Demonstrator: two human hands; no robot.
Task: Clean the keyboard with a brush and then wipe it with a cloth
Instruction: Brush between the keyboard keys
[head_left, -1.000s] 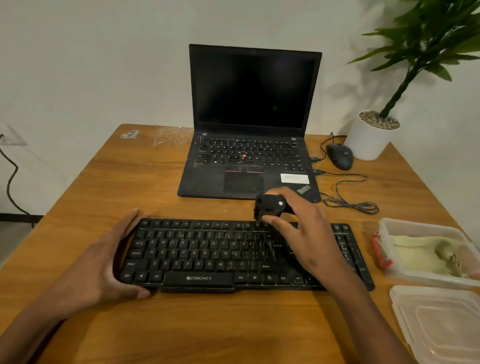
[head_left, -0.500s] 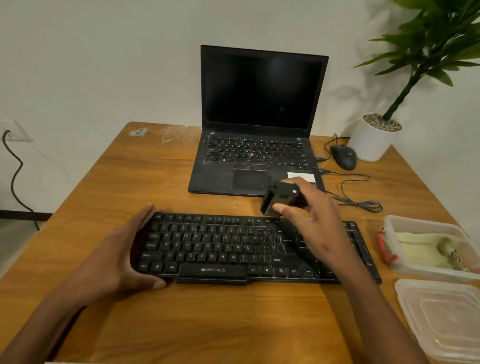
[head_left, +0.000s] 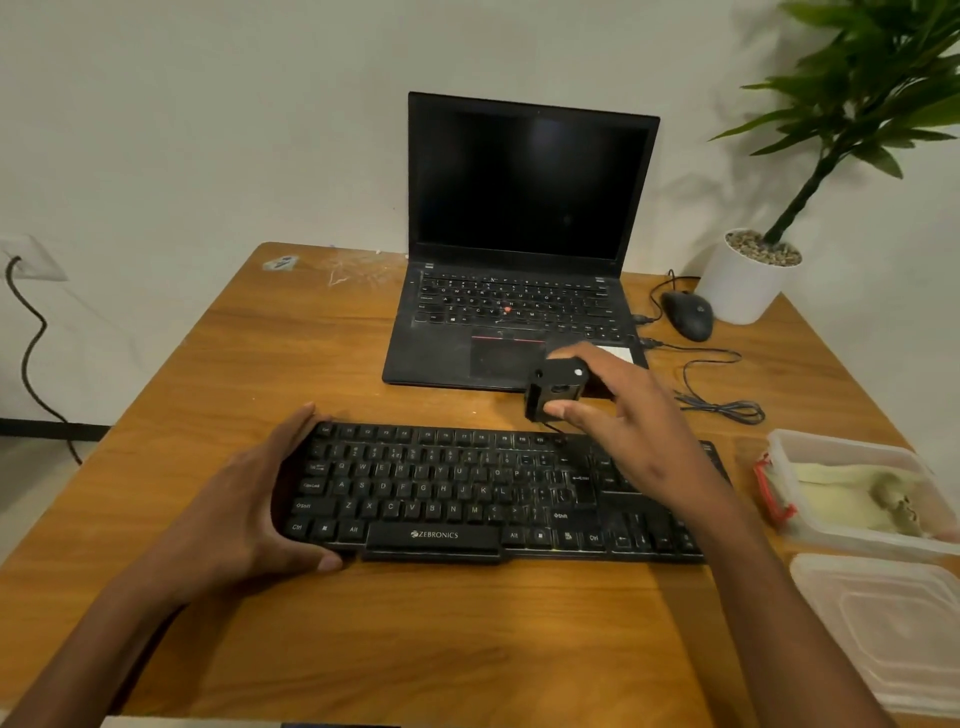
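Note:
A black Zebronics keyboard (head_left: 441, 493) lies across the wooden table (head_left: 363, 639) in front of me. My left hand (head_left: 244, 514) grips its left end, fingers along the far edge and thumb at the near edge. My right hand (head_left: 634, 431) holds a small black brush block (head_left: 556, 387) between thumb and fingers, lifted just beyond the keyboard's far edge, over the laptop's front. Its bristles are not visible. A pale yellow cloth (head_left: 852, 493) lies in an open clear plastic box (head_left: 789, 441) at the right.
An open black laptop (head_left: 519, 249) stands behind the keyboard. A black mouse (head_left: 688, 314) with its cable (head_left: 722, 400) and a white potted plant (head_left: 748, 280) are at the back right. The box's clear lid (head_left: 883, 629) lies at the near right.
My right hand has lifted the brush block off the keyboard's top rows and carried it away from me toward the laptop. My left hand keeps its grip on the keyboard's left end.

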